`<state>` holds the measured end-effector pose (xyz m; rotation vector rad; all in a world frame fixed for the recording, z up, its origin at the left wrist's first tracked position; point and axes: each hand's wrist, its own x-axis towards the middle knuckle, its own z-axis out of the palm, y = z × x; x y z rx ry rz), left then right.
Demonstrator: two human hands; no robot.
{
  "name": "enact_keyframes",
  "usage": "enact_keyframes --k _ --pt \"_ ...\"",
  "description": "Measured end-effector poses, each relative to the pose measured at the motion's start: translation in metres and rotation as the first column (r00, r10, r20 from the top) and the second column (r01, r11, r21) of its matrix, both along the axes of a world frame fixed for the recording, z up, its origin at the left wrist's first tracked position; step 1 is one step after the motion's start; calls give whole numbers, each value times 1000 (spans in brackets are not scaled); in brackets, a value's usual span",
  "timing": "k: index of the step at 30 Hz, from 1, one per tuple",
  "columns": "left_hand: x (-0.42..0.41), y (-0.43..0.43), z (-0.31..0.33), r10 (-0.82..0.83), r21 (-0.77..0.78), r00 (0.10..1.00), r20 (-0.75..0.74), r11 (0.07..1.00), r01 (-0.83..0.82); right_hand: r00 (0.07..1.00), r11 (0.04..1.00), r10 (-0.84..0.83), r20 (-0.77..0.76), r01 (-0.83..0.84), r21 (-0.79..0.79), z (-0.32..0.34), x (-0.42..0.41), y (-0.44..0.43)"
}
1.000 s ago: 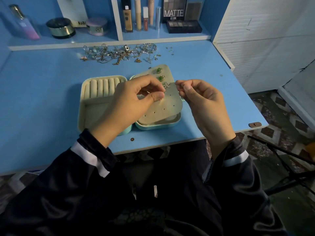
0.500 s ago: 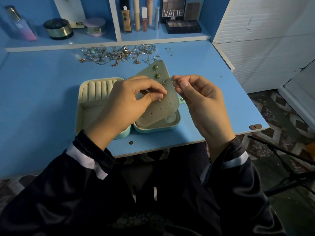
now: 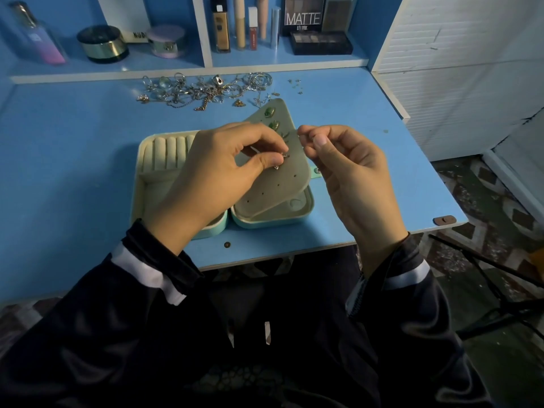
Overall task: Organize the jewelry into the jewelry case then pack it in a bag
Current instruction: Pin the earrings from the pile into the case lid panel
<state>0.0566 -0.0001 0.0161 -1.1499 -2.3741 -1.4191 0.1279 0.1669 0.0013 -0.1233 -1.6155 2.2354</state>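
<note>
A mint jewelry case [image 3: 273,220] lies open on the blue desk, with ring rolls [image 3: 169,151] in its left half. A beige earring panel [image 3: 276,184] with small holes is lifted at a tilt over the right half; two green earrings [image 3: 270,117] sit near its top. My left hand [image 3: 223,169] pinches a small silver earring [image 3: 281,160] against the panel's face. My right hand [image 3: 344,169] is at the panel's right edge, its thumb and forefinger pinched together; what they hold is too small to tell. A tangle of loose jewelry [image 3: 206,89] lies at the back of the desk.
Cosmetics stand on the shelf behind: a perfume bottle [image 3: 38,36], round jars [image 3: 103,44], tubes [image 3: 241,22] and a MATTE palette box [image 3: 306,16]. A white wall panel [image 3: 459,69] borders the desk on the right. The desk's front edge [image 3: 323,248] is at my lap.
The panel has been tilted up further and the view has shifted closer. My left hand's fingers moved a little right along the panel with the earring; my right hand stays at its edge.
</note>
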Motion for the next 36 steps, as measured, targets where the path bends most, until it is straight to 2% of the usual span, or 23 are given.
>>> enact_keyframes --k 7,11,15,26,33,36 --pt "5 4 -5 31 56 998 51 998 -34 1000 1000 6 -21 -7 -17 -1 0 -1" --pt "10 6 -10 95 52 994 -45 994 -93 1000 1000 5 -22 -5 -14 0 0 -2" --pt "15 5 -14 129 65 989 -76 990 -125 1000 1000 7 -24 -8 -30 0 0 -3" --pt "20 -3 -18 99 68 994 -40 993 -96 1000 999 -8 -9 7 -43 3 4 -7" --pt "25 -5 -20 123 56 974 -191 992 -115 1000 991 2 -25 -6 -134 4 6 -12" --pt "28 -7 -20 116 63 976 -182 992 -106 1000 986 6 -30 -11 -167 5 5 -14"
